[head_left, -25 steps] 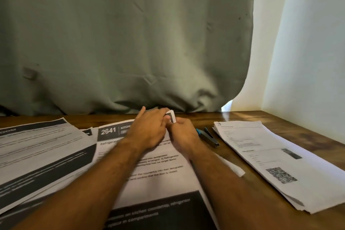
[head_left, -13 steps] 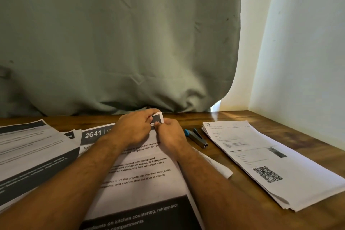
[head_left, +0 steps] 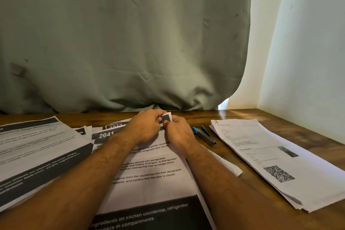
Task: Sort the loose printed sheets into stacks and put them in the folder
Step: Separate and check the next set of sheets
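- While both sets of fingers pinch the top right corner of the "2641" sheet, left hand and right hand should peel it slowly so one page lifts alone.
- That sheet lies on the middle pile, between the left stack and the right stack.
- A stapler sits just beside the right hand; a staple at this corner seems possible, so tugging risks a tear.
- No folder is in view on the table.
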{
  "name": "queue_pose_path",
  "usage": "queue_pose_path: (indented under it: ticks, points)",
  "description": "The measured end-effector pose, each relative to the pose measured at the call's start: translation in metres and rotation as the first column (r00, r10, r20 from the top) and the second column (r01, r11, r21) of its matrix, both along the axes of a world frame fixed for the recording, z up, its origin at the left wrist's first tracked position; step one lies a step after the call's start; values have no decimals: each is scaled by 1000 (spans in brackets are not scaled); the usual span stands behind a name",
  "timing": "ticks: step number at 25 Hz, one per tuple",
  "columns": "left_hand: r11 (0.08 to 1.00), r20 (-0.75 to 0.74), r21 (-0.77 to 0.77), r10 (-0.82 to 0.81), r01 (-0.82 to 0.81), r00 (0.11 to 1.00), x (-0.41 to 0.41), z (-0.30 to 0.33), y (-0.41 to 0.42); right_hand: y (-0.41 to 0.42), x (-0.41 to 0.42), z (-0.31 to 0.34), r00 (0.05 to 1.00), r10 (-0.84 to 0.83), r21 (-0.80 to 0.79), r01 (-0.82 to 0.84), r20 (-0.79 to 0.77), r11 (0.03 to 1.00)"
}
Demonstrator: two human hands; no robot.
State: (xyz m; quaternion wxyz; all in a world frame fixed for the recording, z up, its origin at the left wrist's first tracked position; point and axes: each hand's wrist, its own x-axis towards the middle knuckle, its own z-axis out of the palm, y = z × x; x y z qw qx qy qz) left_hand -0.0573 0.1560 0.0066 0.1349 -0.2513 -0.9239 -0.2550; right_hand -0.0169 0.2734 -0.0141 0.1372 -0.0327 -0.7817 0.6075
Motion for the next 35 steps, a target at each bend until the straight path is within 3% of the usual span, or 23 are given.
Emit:
queue_pose_path:
  ticks: [6, 14, 19, 24, 35]
  points:
    - [1000, -3, -22, -21, 21, 1000, 2, -2, -4, -1, -1, -1, 1000, -14, 7, 15, -27, 1000]
    - [998, -11, 62, 23, -22, 1000, 6, 4, -3, 6, -7, -1, 994, -75, 85, 81, -78, 993]
    - [1000, -6, 23, -7, 8, 1000, 9, 5, 4, -4, -12, -3, 996, -53, -58, 49, -68, 997]
    - [990, -25, 138, 42, -38, 999, 7, 5, 2, 15, -1, 5, 981, -111, 161, 136, -156, 978]
    - [986, -72, 161, 48, -36, 996, 13, 5, 8, 10, 11, 10, 959, -160, 246, 217, -232, 945]
